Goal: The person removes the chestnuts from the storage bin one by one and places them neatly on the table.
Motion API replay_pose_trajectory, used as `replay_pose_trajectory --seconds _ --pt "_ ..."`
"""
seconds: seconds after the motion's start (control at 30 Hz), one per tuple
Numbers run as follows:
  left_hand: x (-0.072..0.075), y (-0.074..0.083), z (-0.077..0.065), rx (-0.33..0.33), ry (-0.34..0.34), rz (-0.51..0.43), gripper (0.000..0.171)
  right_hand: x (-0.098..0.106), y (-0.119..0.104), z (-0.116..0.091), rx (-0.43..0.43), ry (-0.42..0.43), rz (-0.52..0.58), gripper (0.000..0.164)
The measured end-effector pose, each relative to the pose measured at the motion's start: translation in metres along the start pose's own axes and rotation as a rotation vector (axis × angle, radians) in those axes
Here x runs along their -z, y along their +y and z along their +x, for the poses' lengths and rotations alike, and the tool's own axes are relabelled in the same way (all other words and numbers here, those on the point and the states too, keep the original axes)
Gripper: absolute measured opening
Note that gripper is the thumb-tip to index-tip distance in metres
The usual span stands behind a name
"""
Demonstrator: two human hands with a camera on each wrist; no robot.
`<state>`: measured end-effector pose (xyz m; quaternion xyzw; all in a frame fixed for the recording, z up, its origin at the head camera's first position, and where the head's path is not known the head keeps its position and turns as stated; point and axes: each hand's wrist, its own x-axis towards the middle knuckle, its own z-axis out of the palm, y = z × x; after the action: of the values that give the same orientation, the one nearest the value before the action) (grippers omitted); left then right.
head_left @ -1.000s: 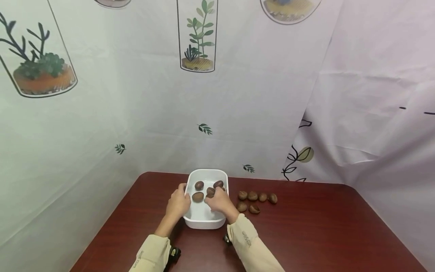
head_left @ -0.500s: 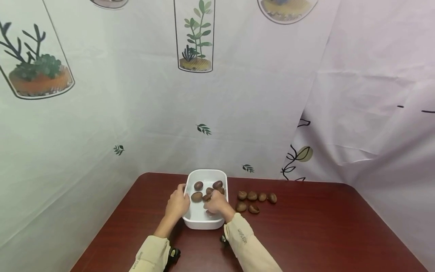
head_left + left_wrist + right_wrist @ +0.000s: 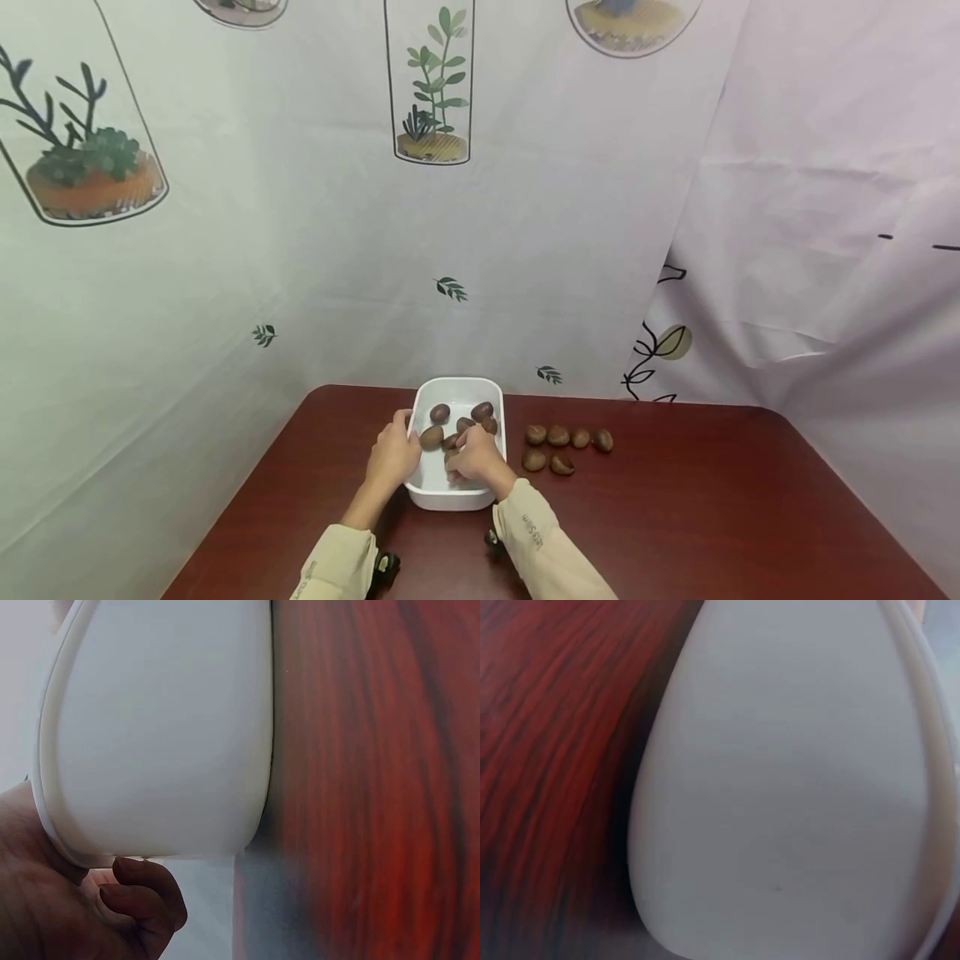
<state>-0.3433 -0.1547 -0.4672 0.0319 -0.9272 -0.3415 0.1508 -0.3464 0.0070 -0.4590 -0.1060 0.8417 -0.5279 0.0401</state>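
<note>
A white rectangular tray (image 3: 459, 385) stands on the table with several brown chestnuts (image 3: 431, 437) in it. My left hand (image 3: 393, 457) grips the tray's left side, thumb at the rim; in the left wrist view its curled fingers (image 3: 142, 900) show beside the white wall. Inside the tray, toward its near right part, my right hand (image 3: 477, 458) has its fingers bent down and pinches what looks like a chestnut (image 3: 452, 456), mostly covered by the fingers. The right wrist view holds only the tray's outer wall (image 3: 780, 780) and wood; the right fingers are out of sight there.
To the right of the tray, several more chestnuts (image 3: 558, 435) lie in two loose rows on the dark red wooden table (image 3: 675, 500). A printed white cloth (image 3: 337, 250) hangs behind and at both sides of the table.
Within the tray, my right hand has shifted slightly left and toward me, and chestnuts near its fingers have moved a little left. My left hand keeps its grip on the tray.
</note>
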Motion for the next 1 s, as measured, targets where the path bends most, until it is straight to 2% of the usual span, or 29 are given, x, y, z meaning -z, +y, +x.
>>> replay_pose_trajectory --seconds 0.2,0.4,0.57,1.0 --pt "0.0 0.0 -0.001 0.003 0.007 0.0 0.041 0.003 -0.008 -0.006 -0.042 -0.074 0.092 0.012" --pt "-0.001 0.002 -0.003 0.007 -0.005 -0.004 0.041 0.019 -0.012 -0.012 -0.108 -0.17 0.249 0.023" --pt "-0.001 0.004 -0.001 0.011 0.003 -0.002 0.041 0.046 -0.009 -0.016 -0.128 -0.253 0.396 0.033" --pt "-0.001 0.002 0.001 0.016 -0.01 0.01 0.042 0.124 0.02 -0.031 -0.14 -0.259 0.489 0.033"
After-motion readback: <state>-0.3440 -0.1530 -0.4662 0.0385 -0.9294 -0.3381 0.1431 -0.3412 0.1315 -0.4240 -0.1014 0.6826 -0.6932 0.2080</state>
